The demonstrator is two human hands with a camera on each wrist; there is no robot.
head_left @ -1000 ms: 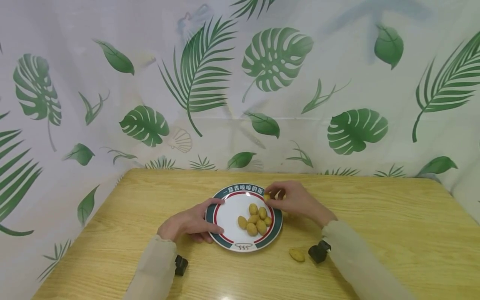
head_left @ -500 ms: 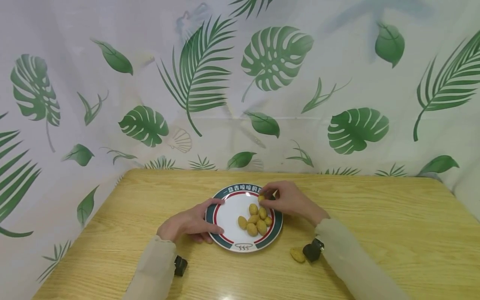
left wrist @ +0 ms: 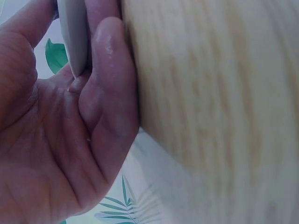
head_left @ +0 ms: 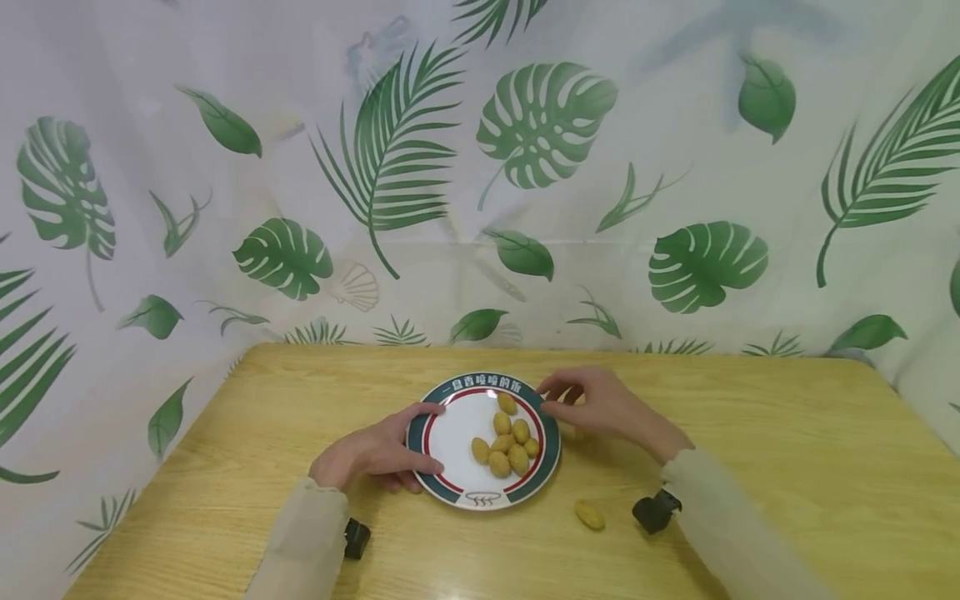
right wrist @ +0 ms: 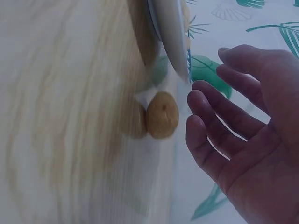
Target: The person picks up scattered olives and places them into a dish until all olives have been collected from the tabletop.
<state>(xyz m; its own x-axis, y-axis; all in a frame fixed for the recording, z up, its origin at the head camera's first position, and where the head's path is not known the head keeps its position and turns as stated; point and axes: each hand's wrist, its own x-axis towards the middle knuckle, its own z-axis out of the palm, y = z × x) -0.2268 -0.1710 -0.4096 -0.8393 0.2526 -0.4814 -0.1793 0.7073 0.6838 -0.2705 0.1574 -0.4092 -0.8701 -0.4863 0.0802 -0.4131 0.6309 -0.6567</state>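
My left hand [head_left: 375, 450] grips the left rim of a round plate [head_left: 450, 442], white with a dark green border and red ring lines. In the left wrist view, the plate's edge [left wrist: 74, 42] sits between thumb and fingers, with the lower fingers along the table. Several small yellow-brown ovals, like baby potatoes [head_left: 517, 459], are clustered on the plate's right half; another potato [head_left: 507, 403] lies above the cluster. Just off the plate's right rim, my right hand [head_left: 600, 404] has loosely bent fingers and holds nothing. A loose potato [right wrist: 162, 115] rests on the table below it.
The plate stands on a wood-grain table [head_left: 750, 467]. Behind the table hangs a pale curtain [head_left: 450, 208] printed with green leaves. Black wrist cameras [head_left: 657, 511] are strapped at both sleeves.
My right hand moved left over the plate with a potato, let it go above the cluster, then drew back right past the rim. The left hand kept its grip on the plate.
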